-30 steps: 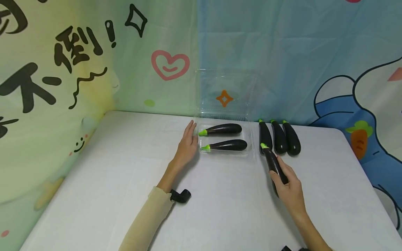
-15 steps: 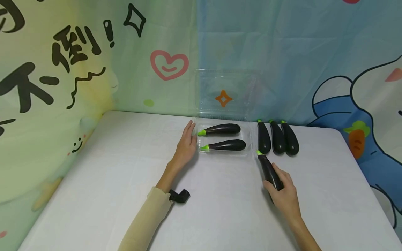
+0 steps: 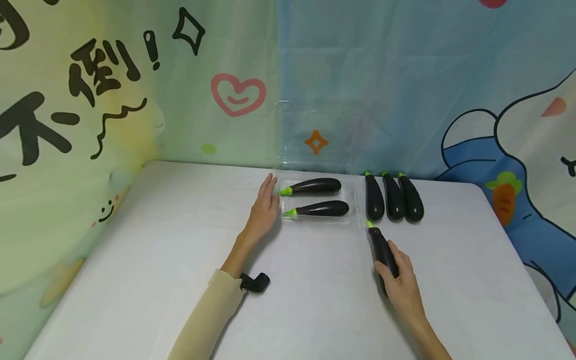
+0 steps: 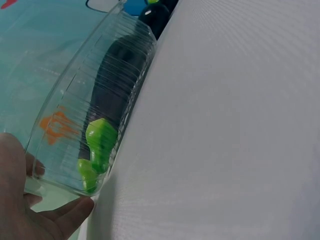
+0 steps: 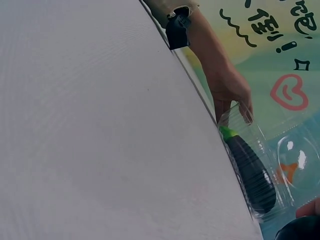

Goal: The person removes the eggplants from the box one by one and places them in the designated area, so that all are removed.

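Across the table point(image 3: 306, 295), the left hand point(image 3: 264, 209), fingers straight, touches the box point(image 3: 315, 197); the right hand point(image 3: 402, 282) grips an eggplant point(image 3: 381, 251)

The eggplant point(image 3: 382, 252) in the right hand point(image 3: 401, 286) is glossy purplish black with a bright green tip, as are the two eggplants point(image 3: 317, 185) in the clear, finely ribbed plastic box point(image 3: 312, 197) and the three eggplants point(image 3: 395, 197) at the far edge of the plain white bench point(image 3: 310, 290). A beige sleeve point(image 3: 207, 315) meets a black wrist mount point(image 3: 255, 283). Behind the far edge, the backdrop point(image 3: 342, 60) shades from pale yellow through mint to blue, printed with black lettering point(image 3: 28, 125), a pinkish-red heart point(image 3: 237, 101), an orange star point(image 3: 316, 142) and an orange, green-topped carrot point(image 3: 503, 204).
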Action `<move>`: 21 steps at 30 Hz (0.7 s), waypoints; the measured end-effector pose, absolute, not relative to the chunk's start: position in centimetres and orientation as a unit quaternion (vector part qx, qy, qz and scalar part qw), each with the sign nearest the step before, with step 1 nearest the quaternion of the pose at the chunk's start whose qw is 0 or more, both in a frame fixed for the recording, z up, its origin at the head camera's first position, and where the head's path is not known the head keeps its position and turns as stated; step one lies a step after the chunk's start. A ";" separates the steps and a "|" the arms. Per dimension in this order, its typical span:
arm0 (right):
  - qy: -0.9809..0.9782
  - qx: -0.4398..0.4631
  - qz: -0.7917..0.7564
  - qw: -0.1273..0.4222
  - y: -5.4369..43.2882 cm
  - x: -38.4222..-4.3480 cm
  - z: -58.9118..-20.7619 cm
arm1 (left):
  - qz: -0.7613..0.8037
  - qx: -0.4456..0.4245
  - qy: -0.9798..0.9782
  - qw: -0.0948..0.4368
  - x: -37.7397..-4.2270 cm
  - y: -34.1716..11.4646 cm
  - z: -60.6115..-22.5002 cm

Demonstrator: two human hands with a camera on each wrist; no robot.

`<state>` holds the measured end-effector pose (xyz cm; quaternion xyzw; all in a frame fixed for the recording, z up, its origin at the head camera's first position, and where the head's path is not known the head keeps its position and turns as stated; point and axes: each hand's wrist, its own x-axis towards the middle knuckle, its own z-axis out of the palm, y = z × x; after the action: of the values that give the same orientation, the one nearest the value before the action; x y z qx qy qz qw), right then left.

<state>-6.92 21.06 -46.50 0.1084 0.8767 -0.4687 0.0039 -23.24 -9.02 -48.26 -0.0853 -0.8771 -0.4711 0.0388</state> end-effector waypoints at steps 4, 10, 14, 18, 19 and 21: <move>0.871 0.122 -0.475 0.020 21.0 -6.6 -46.7 | -0.474 -0.087 -0.875 0.038 -23.1 -9.0 -48.4; 0.878 0.127 -0.462 0.006 20.7 -6.9 -47.0 | -0.470 -0.085 -0.877 0.043 -23.2 -9.1 -48.4; 0.879 0.139 -0.455 -0.013 20.8 -7.1 -47.2 | -0.470 -0.085 -0.878 0.040 -23.2 -9.1 -48.4; 0.876 0.153 -0.457 -0.013 21.0 -7.4 -47.5 | -0.468 -0.085 -0.879 0.039 -23.2 -9.2 -48.4; 0.875 0.155 -0.459 -0.015 21.1 -7.4 -47.5 | -0.467 -0.085 -0.879 0.040 -23.2 -9.2 -48.4; 0.873 0.157 -0.462 -0.022 21.2 -7.5 -47.7 | -0.467 -0.085 -0.879 0.040 -23.3 -9.1 -48.4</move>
<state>-7.54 21.17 -47.71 0.1567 0.8727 -0.4618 -0.0220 -23.27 -9.12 -48.40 -0.0851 -0.8791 -0.4672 0.0397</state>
